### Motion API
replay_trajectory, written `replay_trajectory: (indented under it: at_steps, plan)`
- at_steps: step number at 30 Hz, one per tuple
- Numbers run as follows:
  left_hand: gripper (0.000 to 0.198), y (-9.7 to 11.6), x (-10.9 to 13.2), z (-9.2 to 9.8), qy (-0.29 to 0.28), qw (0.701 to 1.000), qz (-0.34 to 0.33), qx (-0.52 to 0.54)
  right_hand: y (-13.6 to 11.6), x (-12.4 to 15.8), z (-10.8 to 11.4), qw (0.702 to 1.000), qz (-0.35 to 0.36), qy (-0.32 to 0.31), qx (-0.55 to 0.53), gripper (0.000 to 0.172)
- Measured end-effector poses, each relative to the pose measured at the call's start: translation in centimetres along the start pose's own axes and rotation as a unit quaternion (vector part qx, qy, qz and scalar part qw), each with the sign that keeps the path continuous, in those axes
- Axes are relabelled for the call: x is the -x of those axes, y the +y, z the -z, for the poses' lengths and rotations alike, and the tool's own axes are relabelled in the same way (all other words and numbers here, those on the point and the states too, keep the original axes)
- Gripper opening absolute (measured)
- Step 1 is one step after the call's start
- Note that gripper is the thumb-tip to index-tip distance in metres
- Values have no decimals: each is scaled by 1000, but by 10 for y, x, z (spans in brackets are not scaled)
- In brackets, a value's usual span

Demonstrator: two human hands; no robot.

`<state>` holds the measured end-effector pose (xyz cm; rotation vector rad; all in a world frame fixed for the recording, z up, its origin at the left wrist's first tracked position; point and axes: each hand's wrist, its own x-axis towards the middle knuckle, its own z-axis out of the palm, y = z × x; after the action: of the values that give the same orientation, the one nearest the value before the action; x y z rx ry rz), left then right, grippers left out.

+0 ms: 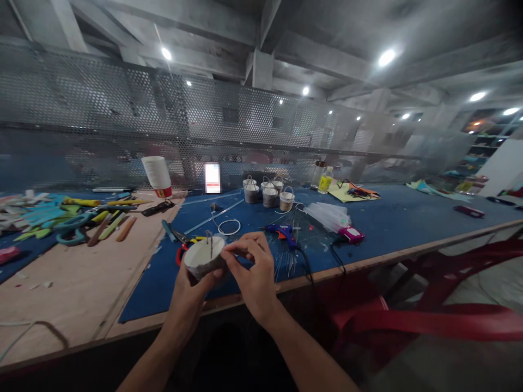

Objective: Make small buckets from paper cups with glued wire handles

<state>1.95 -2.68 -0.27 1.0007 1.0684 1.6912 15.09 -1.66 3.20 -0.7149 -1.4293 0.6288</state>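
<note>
My left hand (188, 291) is wrapped around the bottom of a small white paper cup (203, 257), held above the table's front edge with its open mouth turned toward me. A thin wire (211, 244) sticks up at the cup's rim. My right hand (253, 272) pinches the cup's right rim, fingers pressed together. Just behind the hands lie red-handled pliers (183, 249), a coil of white wire (229, 226) and a blue glue gun (285, 234) on the blue mat (368, 218).
Several small cup buckets with wire handles (267, 193) stand further back. A stack of paper cups (157, 175) stands at back left, and scissors and coloured tools (73, 218) lie at left. Clear plastic bags (329, 215), bottles (324, 178), red chairs (429, 305) at right, mesh screen behind.
</note>
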Motion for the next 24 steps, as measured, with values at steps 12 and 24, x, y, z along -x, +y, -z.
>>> replay_trajectory:
  at_steps: [12, 24]
  plan:
    - [73, 2, 2, -2, 6, 995, 45, 85, 17, 1, -7, 977, -147, -8, -151, 22]
    - [63, 16, 8, -4, -58, 982, 108, 143, 28, 7, -15, 978, -145, -33, -147, 33]
